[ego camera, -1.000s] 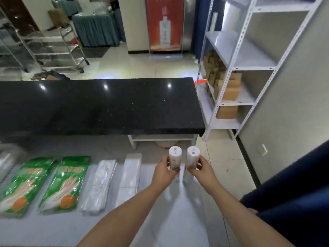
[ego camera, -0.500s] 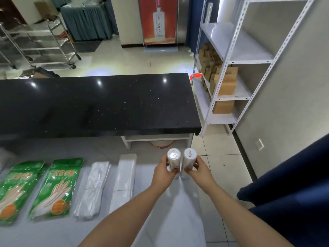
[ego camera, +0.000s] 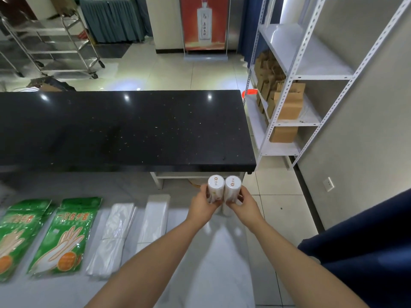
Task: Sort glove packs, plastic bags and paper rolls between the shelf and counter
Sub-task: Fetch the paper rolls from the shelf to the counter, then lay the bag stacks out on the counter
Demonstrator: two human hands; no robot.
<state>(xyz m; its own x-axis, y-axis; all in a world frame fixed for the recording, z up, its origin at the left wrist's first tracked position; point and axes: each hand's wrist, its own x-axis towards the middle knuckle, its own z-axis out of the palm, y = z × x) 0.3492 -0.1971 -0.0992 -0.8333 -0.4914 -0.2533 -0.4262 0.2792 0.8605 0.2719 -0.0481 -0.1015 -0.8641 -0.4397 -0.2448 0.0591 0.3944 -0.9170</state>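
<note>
Two white paper rolls stand upright side by side near the far right edge of the pale counter (ego camera: 200, 274). My left hand (ego camera: 201, 207) grips the left roll (ego camera: 215, 188), and my right hand (ego camera: 243, 204) grips the right roll (ego camera: 232, 187); the rolls touch each other. To the left on the counter lie two clear plastic bag packs (ego camera: 113, 236) (ego camera: 154, 218) and two green glove packs (ego camera: 64, 236) (ego camera: 15, 236), all flat in a row.
A black countertop (ego camera: 124, 130) runs across beyond the pale counter. A white metal shelf (ego camera: 289, 85) stands at the right with brown paper bags (ego camera: 287, 103) on its lower levels. A dark blue cloth (ego camera: 367, 252) fills the lower right. Metal carts (ego camera: 55, 41) stand far left.
Both hands brought the two rolls together until they touch, and they stayed near the counter's right edge. The view tilted slightly down.
</note>
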